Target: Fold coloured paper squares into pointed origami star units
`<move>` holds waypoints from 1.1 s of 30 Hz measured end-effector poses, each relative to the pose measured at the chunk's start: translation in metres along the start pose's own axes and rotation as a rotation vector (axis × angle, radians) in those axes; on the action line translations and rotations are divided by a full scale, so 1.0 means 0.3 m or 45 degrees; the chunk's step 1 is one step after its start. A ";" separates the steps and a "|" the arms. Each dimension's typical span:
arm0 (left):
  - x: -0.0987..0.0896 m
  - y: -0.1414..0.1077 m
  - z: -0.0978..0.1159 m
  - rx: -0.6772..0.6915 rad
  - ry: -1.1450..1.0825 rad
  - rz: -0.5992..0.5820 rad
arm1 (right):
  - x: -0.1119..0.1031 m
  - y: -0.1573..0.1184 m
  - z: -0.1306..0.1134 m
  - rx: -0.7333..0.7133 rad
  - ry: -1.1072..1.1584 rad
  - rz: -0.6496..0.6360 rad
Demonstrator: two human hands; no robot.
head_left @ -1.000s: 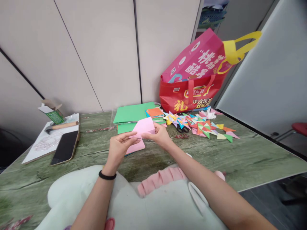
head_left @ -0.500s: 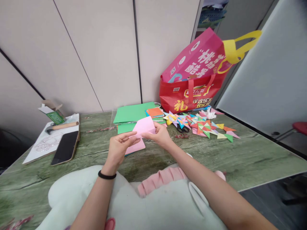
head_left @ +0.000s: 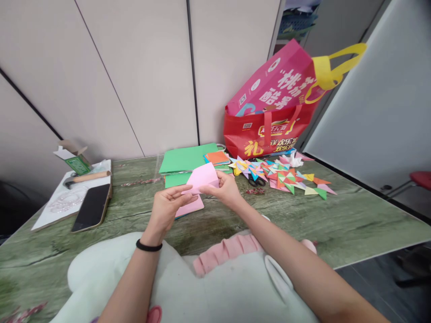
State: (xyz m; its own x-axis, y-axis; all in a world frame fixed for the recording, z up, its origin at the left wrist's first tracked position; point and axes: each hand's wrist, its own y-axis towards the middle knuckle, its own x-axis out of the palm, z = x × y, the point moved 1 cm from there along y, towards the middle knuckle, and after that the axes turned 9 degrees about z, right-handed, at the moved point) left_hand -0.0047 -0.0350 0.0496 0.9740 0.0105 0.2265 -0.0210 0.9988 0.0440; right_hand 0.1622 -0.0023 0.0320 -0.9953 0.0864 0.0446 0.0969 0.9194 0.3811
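A pink sheet of paper, partly folded, is held up above the table between both hands. My left hand pinches its lower left corner between thumb and fingers. Gripping the right edge is my right hand, its thumb laid along the front of the fold. Below the held sheet lies a small stack of pink paper, partly hidden by my fingers. Behind the hands are green sheets and a pile of small square papers topped with orange.
Folded colourful paper pieces and black scissors lie to the right, before a red bag. A phone, a hammer and a green box sit at left. A pale plush toy fills the near edge.
The pink paper stays almost in place. My left wrist has shifted slightly left, and the left thumb sits a little lower on the sheet's edge.
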 end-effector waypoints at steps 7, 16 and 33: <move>0.001 -0.004 0.006 0.006 -0.011 -0.010 | -0.003 0.001 -0.002 0.005 -0.015 -0.001; 0.010 -0.004 0.004 0.004 -0.033 0.023 | -0.004 0.001 -0.006 -0.019 -0.030 0.011; 0.012 -0.007 0.018 0.024 0.010 -0.004 | -0.011 0.004 -0.003 0.012 0.031 -0.015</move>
State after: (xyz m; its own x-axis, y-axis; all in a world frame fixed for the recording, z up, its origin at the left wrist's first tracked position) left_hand -0.0024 -0.0375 0.0556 0.9757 0.0081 0.2188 -0.0224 0.9978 0.0631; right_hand 0.1656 -0.0018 0.0333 -0.9958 0.0660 0.0628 0.0847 0.9241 0.3728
